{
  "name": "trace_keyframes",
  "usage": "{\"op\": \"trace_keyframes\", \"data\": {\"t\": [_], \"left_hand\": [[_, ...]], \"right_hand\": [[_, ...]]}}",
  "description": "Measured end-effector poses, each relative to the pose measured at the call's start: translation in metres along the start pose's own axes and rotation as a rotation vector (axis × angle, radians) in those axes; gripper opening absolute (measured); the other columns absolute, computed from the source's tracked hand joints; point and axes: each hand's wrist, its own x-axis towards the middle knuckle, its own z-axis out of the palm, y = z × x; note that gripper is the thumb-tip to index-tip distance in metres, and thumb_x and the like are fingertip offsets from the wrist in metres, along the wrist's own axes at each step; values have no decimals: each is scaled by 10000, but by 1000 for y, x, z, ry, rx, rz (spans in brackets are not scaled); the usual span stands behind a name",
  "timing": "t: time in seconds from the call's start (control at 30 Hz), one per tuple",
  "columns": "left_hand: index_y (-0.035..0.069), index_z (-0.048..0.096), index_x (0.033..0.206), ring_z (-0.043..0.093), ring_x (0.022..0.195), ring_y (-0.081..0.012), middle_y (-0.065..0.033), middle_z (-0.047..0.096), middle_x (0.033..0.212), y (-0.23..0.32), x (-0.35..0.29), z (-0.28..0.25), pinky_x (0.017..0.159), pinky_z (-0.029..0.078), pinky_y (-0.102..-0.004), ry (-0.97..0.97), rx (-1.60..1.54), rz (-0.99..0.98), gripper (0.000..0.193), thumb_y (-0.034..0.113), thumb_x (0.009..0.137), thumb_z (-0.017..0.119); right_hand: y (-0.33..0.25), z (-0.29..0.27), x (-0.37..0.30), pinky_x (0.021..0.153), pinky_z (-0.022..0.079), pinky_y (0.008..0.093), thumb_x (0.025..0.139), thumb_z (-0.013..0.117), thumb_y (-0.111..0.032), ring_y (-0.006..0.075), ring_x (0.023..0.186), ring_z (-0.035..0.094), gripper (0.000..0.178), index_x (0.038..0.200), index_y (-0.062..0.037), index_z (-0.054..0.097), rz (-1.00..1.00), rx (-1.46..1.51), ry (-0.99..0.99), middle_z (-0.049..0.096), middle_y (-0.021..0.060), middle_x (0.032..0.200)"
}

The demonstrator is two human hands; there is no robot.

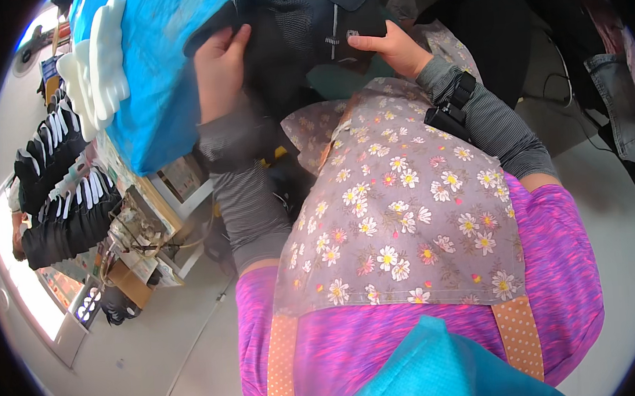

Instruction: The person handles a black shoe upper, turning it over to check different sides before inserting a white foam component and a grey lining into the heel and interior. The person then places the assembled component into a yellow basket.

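A dark garment (281,42) of black and navy cloth, partly fine-striped, is stretched between my two hands at the top of the head view. My left hand (221,63) pinches its left edge between thumb and fingers. On the right side my right hand (394,49) grips the garment, thumb lying flat on top and the other fingers hidden behind it. Near that thumb the cloth shows a pale vertical line and a small shiny piece. What kind of garment it is, I cannot tell. Below it, my floral apron (400,214) covers my lap.
Blue plastic sheeting (157,69) covers a surface at the left, with white foam-like pieces (106,65) on it. Further left are stacks of dark garments (69,223) and a cardboard box (127,283). Grey jeans (620,103) hang at the right, near a black cable (556,82).
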Motion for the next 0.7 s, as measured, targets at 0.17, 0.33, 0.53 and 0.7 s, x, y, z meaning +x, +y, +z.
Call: {"op": "trace_keyframes", "data": {"t": [0.17,0.33,0.53,0.7], "left_hand": [[-56,634,805,437,572,-68,-29,534,588,27,-8,12,545,389,-264,144,333,157,285,195,899,732],[72,672,1044,655,868,-136,-15,688,961,17,-38,27,794,529,-264,187,-765,-497,249,300,945,670],[9,665,1162,695,948,-182,-74,714,1083,33,-44,30,803,563,-290,-91,-711,-552,332,259,942,671],[-40,681,1021,692,827,-306,-164,720,927,45,-15,34,751,529,-386,13,270,130,251,188,919,650]], "right_hand": [[9,-5,4,918,500,303,901,713,-220,138,1005,632,317,1148,-28,662,10,134,-30,689,37,1073],[2,4,1,954,496,336,920,667,-149,165,1040,644,295,1194,-43,645,84,386,-58,683,36,1141],[2,2,2,964,502,349,939,645,-149,187,1050,661,303,1230,-62,645,116,519,-71,700,47,1139],[-5,12,5,979,508,374,967,636,-217,196,1067,669,318,1240,-54,643,133,652,-30,696,72,1182]]}}
